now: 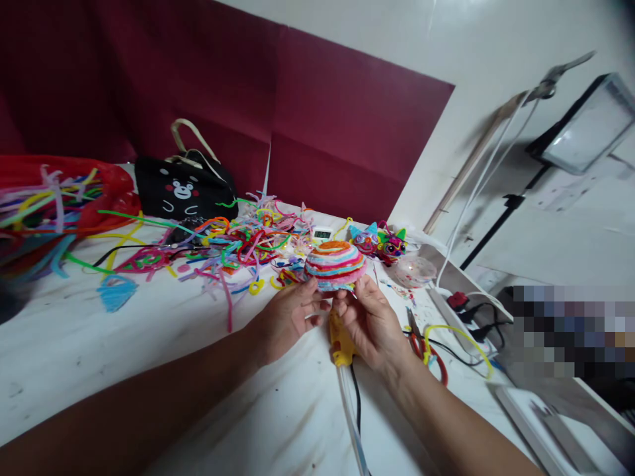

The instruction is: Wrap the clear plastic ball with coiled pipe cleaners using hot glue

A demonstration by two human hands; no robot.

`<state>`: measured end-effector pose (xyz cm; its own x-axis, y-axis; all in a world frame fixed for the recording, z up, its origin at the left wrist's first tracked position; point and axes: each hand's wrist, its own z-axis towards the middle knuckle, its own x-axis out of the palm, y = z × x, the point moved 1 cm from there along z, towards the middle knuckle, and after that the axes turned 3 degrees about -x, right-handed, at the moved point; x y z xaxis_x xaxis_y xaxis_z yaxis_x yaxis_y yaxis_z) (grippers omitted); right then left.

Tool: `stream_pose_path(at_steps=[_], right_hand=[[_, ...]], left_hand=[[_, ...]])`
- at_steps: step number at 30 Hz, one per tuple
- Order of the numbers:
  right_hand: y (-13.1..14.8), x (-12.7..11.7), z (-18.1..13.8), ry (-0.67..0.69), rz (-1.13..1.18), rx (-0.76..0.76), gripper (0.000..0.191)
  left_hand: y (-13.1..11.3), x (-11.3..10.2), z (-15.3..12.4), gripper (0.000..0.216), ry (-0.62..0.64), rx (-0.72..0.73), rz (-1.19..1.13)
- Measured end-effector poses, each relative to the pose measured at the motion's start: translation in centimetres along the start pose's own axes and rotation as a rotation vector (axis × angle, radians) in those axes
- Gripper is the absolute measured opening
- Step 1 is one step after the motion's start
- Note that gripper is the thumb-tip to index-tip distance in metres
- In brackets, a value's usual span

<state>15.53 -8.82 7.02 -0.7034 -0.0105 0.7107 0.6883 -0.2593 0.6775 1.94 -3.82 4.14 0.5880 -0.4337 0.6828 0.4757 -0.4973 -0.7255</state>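
Observation:
A small dome of coiled pipe cleaners (335, 263), striped in orange, white, pink and blue, is held up between my two hands over the table. My left hand (292, 314) grips its lower left edge, thumb on the rim and fingers curled beneath. On the right side, my right hand (370, 320) pinches the rim between thumb and fingers. Below the dome lies a yellow glue gun (342, 344), partly covered by my right hand, with a cord running toward me. What lies inside the dome is hidden.
Behind is a heap of loose pipe cleaners (253, 238), a small digital timer (322, 234) and two colourful animal-face pieces (364, 238). Red-handled scissors (421, 347) and a power strip (461, 324) lie right. A black bag (186, 188) and red plastic bag (112, 208) stand left.

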Motion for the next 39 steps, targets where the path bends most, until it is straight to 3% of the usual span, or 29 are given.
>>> stream_pose_path(at_steps=[9,14,20,29,33,39], right_hand=[[-2.0,0.0,-0.3,-0.009,0.024,0.061,0.024],[-2.7,-0.8,-0.5,-0.030,0.023,0.098,0.026],[-3.2,-1.5,-0.6,-0.059,-0.023,0.126,0.030],[-1.0,-2.4,-1.5,-0.096,-0.244,0.222,0.028],[1.0,-3.6,-2.8,-0.070,-0.553,0.158,0.031],[2.2,-4.6,-6.2,0.223,-1.420,0.080,0.034]], left_hand=[[-1.0,0.0,0.2,0.042,-0.046,0.183,-0.058],[-1.1,-0.1,0.3,0.043,-0.002,0.217,-0.015],[-0.8,-0.3,0.5,0.038,-0.069,0.218,0.020],[-1.4,-0.2,0.3,0.040,-0.137,0.229,0.121],[-1.3,-0.3,0.4,0.043,-0.156,0.239,0.132],[-1.0,-0.4,0.4,0.046,-0.219,0.257,0.219]])
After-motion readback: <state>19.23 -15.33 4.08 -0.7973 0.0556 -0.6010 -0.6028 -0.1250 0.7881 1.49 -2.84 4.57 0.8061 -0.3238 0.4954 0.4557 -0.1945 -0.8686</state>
